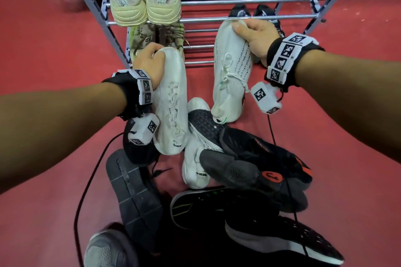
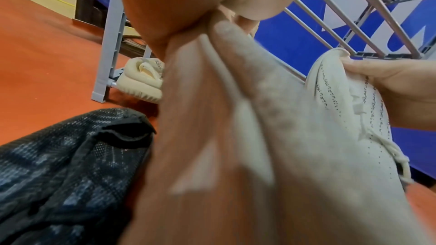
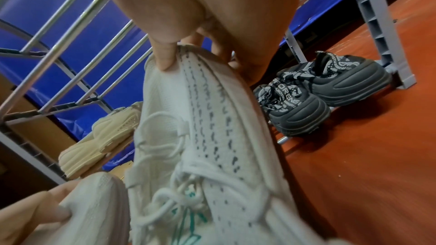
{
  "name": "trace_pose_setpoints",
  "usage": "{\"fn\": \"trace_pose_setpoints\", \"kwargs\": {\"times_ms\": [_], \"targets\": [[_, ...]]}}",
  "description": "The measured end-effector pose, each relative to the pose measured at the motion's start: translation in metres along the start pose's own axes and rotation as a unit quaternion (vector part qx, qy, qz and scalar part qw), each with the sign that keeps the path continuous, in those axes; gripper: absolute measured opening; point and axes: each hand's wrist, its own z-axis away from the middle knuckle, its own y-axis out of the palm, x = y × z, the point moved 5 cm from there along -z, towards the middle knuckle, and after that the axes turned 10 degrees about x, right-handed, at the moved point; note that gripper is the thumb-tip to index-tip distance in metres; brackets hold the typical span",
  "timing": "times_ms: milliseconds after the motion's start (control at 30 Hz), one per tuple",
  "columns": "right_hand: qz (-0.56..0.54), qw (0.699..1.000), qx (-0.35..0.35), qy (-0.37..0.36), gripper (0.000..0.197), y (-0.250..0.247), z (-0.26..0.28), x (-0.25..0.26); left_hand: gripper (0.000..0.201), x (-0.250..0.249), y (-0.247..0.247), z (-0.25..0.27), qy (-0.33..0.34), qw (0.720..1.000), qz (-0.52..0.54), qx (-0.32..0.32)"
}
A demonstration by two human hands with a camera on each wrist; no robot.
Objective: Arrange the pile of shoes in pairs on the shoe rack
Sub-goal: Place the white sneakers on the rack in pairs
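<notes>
Both hands (image 1: 149, 60) (image 1: 256, 34) raised, gripping white sneakers (image 1: 171, 102)

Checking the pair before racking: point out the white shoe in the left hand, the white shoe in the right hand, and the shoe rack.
White shoe in left hand (image 1: 172, 102): head view, laces at mid-upper.
White shoe in right hand (image 1: 230, 71): head view, laced upper.
Shoe rack (image 1: 245, 2): head view, bare shelf bar.

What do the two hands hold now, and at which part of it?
Each holds one white sneaker by its toe end: the left hand grips the plain one, the right hand the dotted one.
</notes>
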Motion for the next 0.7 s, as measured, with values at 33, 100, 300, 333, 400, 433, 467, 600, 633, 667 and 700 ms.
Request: {"fn": "trace_pose_setpoints", "kwargs": {"times_ms": [33,100,300,333,400,433,467,600,633,667,700], "targets": [[-0.013,1.000,-0.004,0.007,0.017,-0.001,-0.001,0.000,0.032,-0.001,-0.001,-0.001,0.002,1.000,0.018,-0.008],[-0.047,0.998,0.001,0.029,0.015,-0.002,0.000,0.000,0.030,-0.001,-0.002,-0.003,-0.007,0.999,0.046,-0.015],[-0.108,0.992,0.023,0.069,0.018,0.004,0.003,-0.009,0.023,0.001,0.007,-0.006,-0.022,0.995,0.096,-0.008],[-0.097,0.992,0.039,0.071,0.018,0.009,0.004,-0.010,0.025,0.001,0.009,-0.006,-0.023,0.996,0.083,0.001],[-0.060,0.993,0.072,0.074,0.021,0.022,0.007,-0.011,0.033,0.004,0.014,-0.004,-0.032,0.999,0.030,0.032],[-0.049,0.993,0.078,0.080,0.022,0.028,0.008,-0.011,0.037,0.005,0.016,-0.003,-0.037,0.998,-0.002,0.047],[-0.042,0.992,0.085,0.089,0.026,0.033,0.010,-0.010,0.040,0.007,0.016,-0.002,-0.040,0.997,-0.032,0.061],[0.001,0.979,0.141,0.146,0.051,0.052,0.021,-0.014,0.041,0.012,0.010,0.002,-0.034,0.986,-0.134,0.094],[-0.012,0.976,0.146,0.158,0.052,0.055,0.026,-0.016,0.042,0.012,0.009,0.001,-0.014,0.978,-0.182,0.101],[-0.012,0.976,0.146,0.160,0.057,0.056,0.029,-0.018,0.042,0.013,0.010,0.001,0.008,0.963,-0.243,0.116],[0.003,0.978,0.140,0.155,0.062,0.055,0.030,-0.019,0.043,0.015,0.014,0.001,0.027,0.943,-0.298,0.144]]}}
